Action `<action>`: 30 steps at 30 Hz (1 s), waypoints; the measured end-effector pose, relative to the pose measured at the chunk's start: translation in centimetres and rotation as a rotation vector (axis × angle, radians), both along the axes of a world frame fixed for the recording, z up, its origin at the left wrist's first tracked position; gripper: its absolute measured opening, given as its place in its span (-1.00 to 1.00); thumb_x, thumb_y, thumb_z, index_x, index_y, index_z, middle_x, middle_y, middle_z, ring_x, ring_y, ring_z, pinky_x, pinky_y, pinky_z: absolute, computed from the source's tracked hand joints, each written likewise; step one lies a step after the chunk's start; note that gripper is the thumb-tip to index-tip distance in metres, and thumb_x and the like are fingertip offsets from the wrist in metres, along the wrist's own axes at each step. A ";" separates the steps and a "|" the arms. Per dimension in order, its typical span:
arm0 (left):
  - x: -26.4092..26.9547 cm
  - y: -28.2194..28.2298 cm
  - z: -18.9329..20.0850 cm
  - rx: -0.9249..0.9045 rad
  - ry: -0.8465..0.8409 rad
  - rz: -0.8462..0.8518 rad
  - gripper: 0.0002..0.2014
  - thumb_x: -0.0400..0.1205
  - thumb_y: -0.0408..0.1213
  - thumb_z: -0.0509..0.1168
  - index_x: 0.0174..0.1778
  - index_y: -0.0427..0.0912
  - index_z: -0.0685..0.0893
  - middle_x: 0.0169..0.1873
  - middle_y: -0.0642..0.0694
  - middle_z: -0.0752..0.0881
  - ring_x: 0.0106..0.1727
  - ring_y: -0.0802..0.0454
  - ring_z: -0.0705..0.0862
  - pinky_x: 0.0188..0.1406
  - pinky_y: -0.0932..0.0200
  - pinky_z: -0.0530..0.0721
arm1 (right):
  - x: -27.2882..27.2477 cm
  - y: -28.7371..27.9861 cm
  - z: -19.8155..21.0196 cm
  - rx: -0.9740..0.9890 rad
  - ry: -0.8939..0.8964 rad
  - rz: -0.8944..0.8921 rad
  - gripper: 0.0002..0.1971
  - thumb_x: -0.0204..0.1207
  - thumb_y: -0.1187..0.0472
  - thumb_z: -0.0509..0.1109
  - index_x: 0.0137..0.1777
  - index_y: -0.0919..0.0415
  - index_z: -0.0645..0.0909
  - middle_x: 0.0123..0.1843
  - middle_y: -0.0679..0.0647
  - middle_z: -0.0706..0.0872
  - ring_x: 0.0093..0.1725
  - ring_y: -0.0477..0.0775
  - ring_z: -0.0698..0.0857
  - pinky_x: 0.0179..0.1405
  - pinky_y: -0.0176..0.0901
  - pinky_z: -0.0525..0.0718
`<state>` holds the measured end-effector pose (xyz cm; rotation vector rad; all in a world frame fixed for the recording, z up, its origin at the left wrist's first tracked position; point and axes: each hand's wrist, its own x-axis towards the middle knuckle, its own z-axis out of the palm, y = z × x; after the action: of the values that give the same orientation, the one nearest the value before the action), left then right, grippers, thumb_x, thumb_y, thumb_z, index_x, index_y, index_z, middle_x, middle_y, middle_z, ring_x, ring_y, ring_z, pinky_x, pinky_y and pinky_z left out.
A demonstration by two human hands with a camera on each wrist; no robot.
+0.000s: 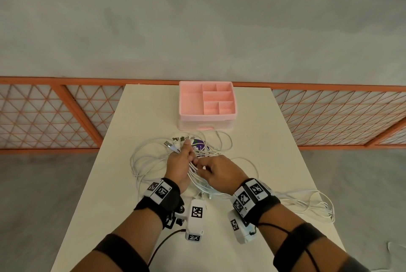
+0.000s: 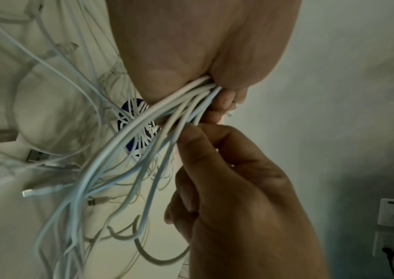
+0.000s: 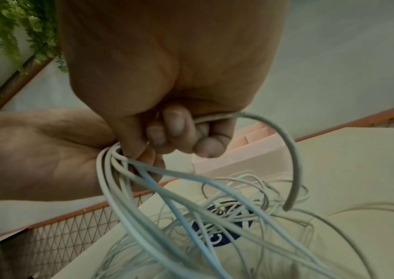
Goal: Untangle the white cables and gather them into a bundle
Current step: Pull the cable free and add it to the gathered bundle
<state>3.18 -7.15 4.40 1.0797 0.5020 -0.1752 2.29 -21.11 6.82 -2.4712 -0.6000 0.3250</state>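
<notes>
Several white cables [image 1: 151,157] lie in tangled loops on the white table [image 1: 274,151]. My left hand [image 1: 186,155] grips a bunch of them, and their plugs [image 1: 175,142] fan out beyond its thumb. In the left wrist view the cables [image 2: 186,98] leave the left hand's [image 2: 224,98] closed fingers and hang in arcs. My right hand [image 1: 204,165] is right beside the left, fingers curled. The right wrist view shows the right hand [image 3: 179,136] holding one cable [image 3: 289,149] that loops out of the fist, next to the bunch [image 3: 117,169] held by my left hand [image 3: 36,151].
A pink compartment organizer [image 1: 207,115] stands at the table's far end. A round blue-and-white disc [image 1: 198,145] lies under the loops. More cable [image 1: 316,203] trails to the right table edge. An orange mesh railing [image 1: 55,115] runs behind the table.
</notes>
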 end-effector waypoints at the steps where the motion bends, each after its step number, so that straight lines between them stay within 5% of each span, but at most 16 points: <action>1: -0.1 0.0 0.0 0.006 -0.008 -0.020 -0.60 0.76 -0.06 0.27 -0.40 -0.13 0.52 -0.58 -0.01 0.38 -0.50 0.02 0.41 -0.35 0.06 0.45 | 0.0 -0.3 0.0 0.021 0.025 0.001 -0.87 0.60 0.14 0.35 -0.20 0.01 0.57 -0.51 -0.15 0.49 -0.50 -0.13 0.45 -0.36 -0.21 0.36; 5: -0.2 -0.1 -0.2 0.148 -0.062 -0.062 -0.62 0.74 -0.07 0.31 -0.39 -0.15 0.58 -0.53 -0.04 0.37 -0.49 0.03 0.35 -0.36 0.11 0.43 | 0.1 -0.9 0.4 0.066 0.218 -0.023 -0.67 0.57 -0.07 0.39 -0.22 0.19 0.68 -0.44 -0.06 0.59 -0.50 -0.19 0.47 -0.38 -0.30 0.44; 7: -0.3 0.0 -0.2 0.226 -0.102 -0.097 -0.56 0.74 -0.06 0.30 -0.46 -0.15 0.57 -0.54 -0.08 0.38 -0.50 0.03 0.38 -0.30 0.05 0.49 | 0.9 -1.1 1.0 0.243 0.296 -0.171 -0.50 0.56 -0.22 0.33 -0.16 0.29 0.68 -0.31 0.03 0.70 -0.34 -0.04 0.63 -0.22 -0.16 0.58; 10: -0.8 -0.3 0.4 0.264 -0.164 -0.210 -0.51 0.78 -0.07 0.24 -0.51 -0.13 0.50 -0.62 -0.06 0.31 -0.57 0.05 0.35 -0.38 0.07 0.54 | 2.5 -0.6 2.0 0.500 0.317 -0.387 -0.44 0.56 -0.30 0.28 0.23 0.19 0.66 0.06 0.11 0.80 0.02 0.07 0.78 0.00 -0.07 0.65; 13: -1.1 -0.9 1.1 0.269 -0.191 -0.326 -0.68 0.81 -0.37 0.12 -0.30 -0.20 0.51 -0.58 -0.05 0.31 -0.59 0.11 0.31 -0.57 0.18 0.45 | 3.1 0.9 2.6 0.456 0.339 -0.353 -0.09 0.31 -0.41 0.44 0.57 0.12 0.42 0.28 -0.02 0.69 0.19 -0.06 0.70 0.23 -0.06 0.66; 16: -1.2 -0.8 1.4 0.281 -0.176 -0.403 -0.70 0.70 -0.70 -0.01 -0.10 -0.24 0.48 -0.53 -0.08 0.37 -0.62 0.15 0.34 -0.63 0.25 0.38 | 2.8 1.9 2.5 0.410 0.253 -0.305 -0.13 0.32 -0.18 0.62 0.59 0.07 0.38 0.35 -0.08 0.63 0.27 -0.11 0.65 0.34 -0.15 0.61; 21: -1.3 -0.6 1.7 0.312 -0.118 -0.477 -0.69 0.66 -0.72 -0.06 -0.18 -0.26 0.44 -0.64 -0.03 0.38 -0.67 0.13 0.34 -0.69 0.30 0.34 | 2.8 2.3 1.5 0.485 0.117 -0.301 -0.60 0.39 0.10 0.61 0.20 0.02 0.60 0.04 -0.05 0.75 -0.02 -0.12 0.73 0.07 -0.21 0.69; 24: -1.3 -0.6 1.7 0.329 -0.132 -0.511 -0.69 0.62 -0.72 -0.09 -0.11 -0.29 0.45 -0.65 -0.03 0.37 -0.66 0.09 0.34 -0.67 0.25 0.37 | 2.7 2.1 1.5 0.490 0.082 -0.296 -0.74 0.48 0.20 0.52 0.13 0.07 0.60 -0.03 -0.11 0.71 -0.11 -0.27 0.67 -0.08 -0.42 0.61; 30: -1.2 -0.7 2.1 0.384 -0.176 -0.572 -0.67 0.63 -0.71 -0.05 -0.27 -0.29 0.48 -0.64 -0.08 0.41 -0.66 0.08 0.40 -0.63 0.20 0.48 | 2.7 1.9 1.1 0.484 0.103 -0.248 -0.65 0.53 0.28 0.37 0.29 0.00 0.65 0.10 -0.05 0.72 -0.09 -0.19 0.68 -0.04 -0.36 0.62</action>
<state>1.94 -7.84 6.51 1.5849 0.0532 -0.4953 4.98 -19.26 7.95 -2.0175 -0.2808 0.1801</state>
